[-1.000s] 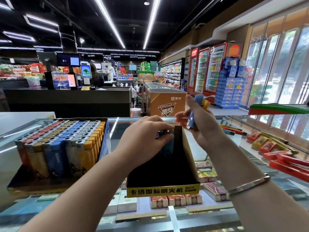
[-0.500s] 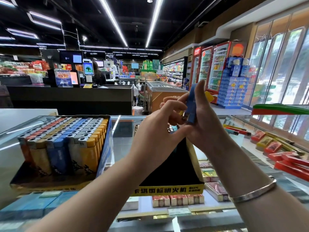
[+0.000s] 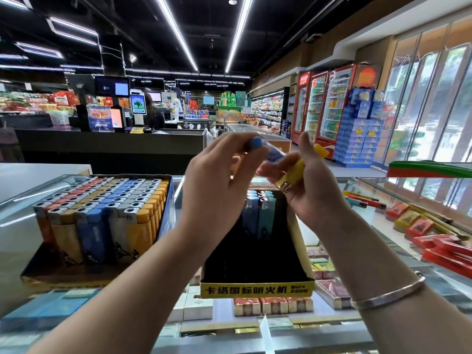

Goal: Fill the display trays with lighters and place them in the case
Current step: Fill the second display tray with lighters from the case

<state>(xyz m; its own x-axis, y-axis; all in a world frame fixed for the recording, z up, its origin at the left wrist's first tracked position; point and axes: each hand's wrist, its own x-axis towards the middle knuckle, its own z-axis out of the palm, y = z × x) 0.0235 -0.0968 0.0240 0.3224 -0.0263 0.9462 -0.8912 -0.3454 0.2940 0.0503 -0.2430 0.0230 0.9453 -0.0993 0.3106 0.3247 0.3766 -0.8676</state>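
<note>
Lighter (image 3: 265,152), blue, pinched by left hand (image 3: 219,180) at frame centre; right hand (image 3: 314,185) grips yellow lighter (image 3: 296,172). Best slot upright beside row in black tray (image 3: 258,290) below.

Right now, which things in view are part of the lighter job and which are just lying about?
In the job:
blue lighter, in the left hand
yellow lighter, in the right hand
black tray, nearly empty
full tray

Lying about:
red packs in the glass case
drinks fridges
</note>
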